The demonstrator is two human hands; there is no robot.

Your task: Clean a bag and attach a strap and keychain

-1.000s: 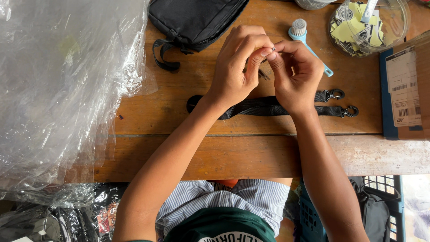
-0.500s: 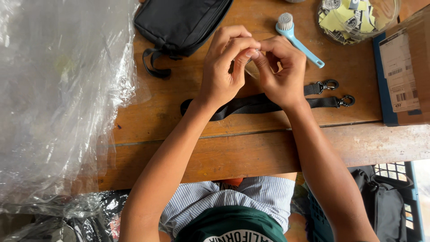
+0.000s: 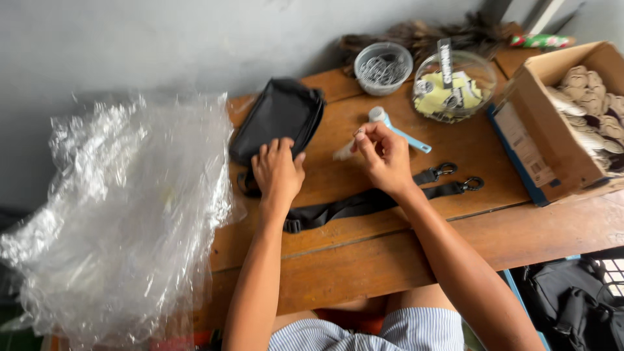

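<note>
My left hand (image 3: 278, 170) reaches forward with fingers spread, its fingertips touching the lower edge of a black pouch bag (image 3: 279, 117) on the wooden table (image 3: 364, 260). My right hand (image 3: 383, 156) is raised over the table, thumb and forefinger pinched on a small pale tag (image 3: 346, 151). A black strap (image 3: 364, 203) with two metal clips (image 3: 458, 177) lies across the table below both hands.
A blue-handled brush (image 3: 400, 130) lies past my right hand. Behind it stand a clear bowl of metal rings (image 3: 383, 67) and a clear bowl of yellow tags (image 3: 455, 88). An open cardboard box (image 3: 559, 130) sits at right. Crumpled clear plastic (image 3: 123, 214) covers the left.
My hands, which were together working at something small, have separated. The left has gone to the black pouch bag, the right keeps the small tag. The view has tilted up and back.
</note>
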